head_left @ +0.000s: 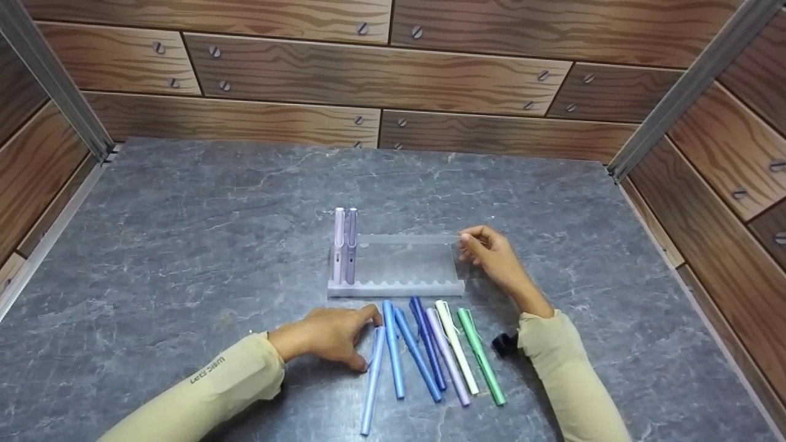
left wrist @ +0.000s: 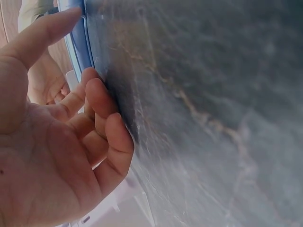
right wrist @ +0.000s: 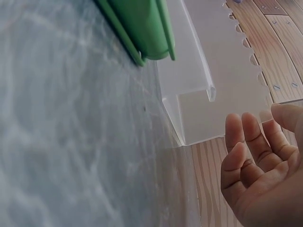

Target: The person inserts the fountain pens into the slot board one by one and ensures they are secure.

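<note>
Periwinkle pen (head_left: 371, 393): flat on the bench (head_left: 215, 215), just right of the left hand (head_left: 334, 334). Forefinger at its upper end, thumb beside its barrel further down. I read these fingers as spread, not closed round it; the remaining ones curl loosely on nothing. The wide spacing presumably suits a pen lying flat, with contact along its length.

Right hand (head_left: 494, 258): thumb and forefinger pinch the top near corner of the clear rack (head_left: 405, 261). Grip looks light, likely to steady a thin, see-through stand that could slide if bumped. Other fingers relaxed, outside the edge.

Rack stands beyond the left fingers and to the left of the right ones. Its notched front lip (head_left: 396, 290) faces the person; notches probably keep barrels apart. Pale lilac pen (head_left: 338, 258) and purple pen (head_left: 351, 258) stand side by side at the end furthest from the right fingers, against the back panel.

To the right of the left fingers, a loose fan: mid-blue pen (head_left: 393, 350), second blue pen (head_left: 419, 356), dark blue pen (head_left: 428, 342), lilac pen (head_left: 447, 359), cream pen (head_left: 457, 347), green pen (head_left: 482, 356). Upper ends point rackward; I judge that handy, each being separately reachable.
</note>
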A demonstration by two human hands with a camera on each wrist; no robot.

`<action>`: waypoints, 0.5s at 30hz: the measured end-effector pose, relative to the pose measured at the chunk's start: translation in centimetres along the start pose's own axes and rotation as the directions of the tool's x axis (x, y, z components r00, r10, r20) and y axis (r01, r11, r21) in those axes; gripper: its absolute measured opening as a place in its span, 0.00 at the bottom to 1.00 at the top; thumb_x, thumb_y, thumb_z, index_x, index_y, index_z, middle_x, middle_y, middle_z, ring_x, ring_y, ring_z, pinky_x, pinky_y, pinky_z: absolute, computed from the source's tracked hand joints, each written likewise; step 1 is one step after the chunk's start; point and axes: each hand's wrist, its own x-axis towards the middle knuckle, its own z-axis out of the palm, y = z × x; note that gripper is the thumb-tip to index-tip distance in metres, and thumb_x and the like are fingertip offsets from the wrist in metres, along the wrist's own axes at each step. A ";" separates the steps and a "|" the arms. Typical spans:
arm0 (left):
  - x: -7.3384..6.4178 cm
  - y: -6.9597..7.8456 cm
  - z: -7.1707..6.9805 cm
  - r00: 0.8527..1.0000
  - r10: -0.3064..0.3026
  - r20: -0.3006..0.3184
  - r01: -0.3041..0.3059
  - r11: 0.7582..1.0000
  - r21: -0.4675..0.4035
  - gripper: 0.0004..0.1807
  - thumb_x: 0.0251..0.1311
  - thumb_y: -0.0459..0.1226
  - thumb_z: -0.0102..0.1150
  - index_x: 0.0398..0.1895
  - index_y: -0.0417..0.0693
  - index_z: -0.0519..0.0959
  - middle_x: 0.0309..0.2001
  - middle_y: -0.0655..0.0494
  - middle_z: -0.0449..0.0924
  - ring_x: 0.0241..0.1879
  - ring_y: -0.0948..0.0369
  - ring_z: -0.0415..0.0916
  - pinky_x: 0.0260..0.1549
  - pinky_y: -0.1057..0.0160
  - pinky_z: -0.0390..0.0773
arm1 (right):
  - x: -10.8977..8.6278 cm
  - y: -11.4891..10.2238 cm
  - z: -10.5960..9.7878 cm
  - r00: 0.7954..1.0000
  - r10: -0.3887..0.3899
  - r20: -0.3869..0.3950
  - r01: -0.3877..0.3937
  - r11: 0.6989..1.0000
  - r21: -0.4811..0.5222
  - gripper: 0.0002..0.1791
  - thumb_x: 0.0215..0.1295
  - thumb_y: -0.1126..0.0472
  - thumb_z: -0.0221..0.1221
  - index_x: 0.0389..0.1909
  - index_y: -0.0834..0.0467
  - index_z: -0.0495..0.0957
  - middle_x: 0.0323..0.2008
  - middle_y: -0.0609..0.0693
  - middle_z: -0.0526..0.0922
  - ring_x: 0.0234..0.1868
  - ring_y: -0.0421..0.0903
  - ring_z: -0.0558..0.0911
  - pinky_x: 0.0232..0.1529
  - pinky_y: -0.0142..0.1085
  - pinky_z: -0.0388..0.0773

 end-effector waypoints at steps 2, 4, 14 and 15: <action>0.0 0.0 0.1 1.000 0.003 -0.012 -0.003 1.000 0.005 0.34 0.35 0.48 0.72 0.49 0.60 0.66 0.22 0.64 0.66 0.23 0.63 0.65 0.23 0.64 0.66 | 0.0 0.0 0.0 1.000 -0.002 0.004 0.002 1.000 -0.007 0.15 0.67 0.58 0.52 0.45 0.67 0.72 0.31 0.51 0.79 0.27 0.36 0.80 0.29 0.30 0.73; -0.1 0.0 0.1 1.000 0.005 -0.025 -0.005 1.000 0.015 0.34 0.35 0.49 0.72 0.49 0.60 0.67 0.21 0.65 0.65 0.23 0.63 0.65 0.23 0.64 0.66 | 0.1 0.1 0.0 1.000 -0.001 0.002 0.001 1.000 -0.005 0.15 0.66 0.58 0.52 0.45 0.67 0.72 0.31 0.50 0.79 0.27 0.36 0.80 0.29 0.30 0.73; 0.0 0.2 0.3 1.000 -0.007 -0.025 0.009 0.999 0.046 0.35 0.35 0.51 0.72 0.49 0.62 0.66 0.27 0.64 0.71 0.27 0.63 0.69 0.25 0.62 0.68 | 0.1 0.1 0.0 1.000 0.005 0.002 -0.005 1.000 -0.012 0.17 0.66 0.57 0.52 0.46 0.68 0.72 0.30 0.46 0.79 0.27 0.36 0.80 0.29 0.30 0.73; -0.1 0.2 0.3 1.000 -0.007 -0.027 0.008 0.999 0.048 0.34 0.36 0.51 0.71 0.49 0.62 0.66 0.26 0.64 0.71 0.27 0.63 0.69 0.25 0.62 0.68 | 0.1 0.1 0.0 1.000 0.005 0.002 -0.005 1.000 -0.012 0.17 0.66 0.57 0.53 0.46 0.68 0.72 0.30 0.46 0.79 0.27 0.36 0.80 0.29 0.30 0.73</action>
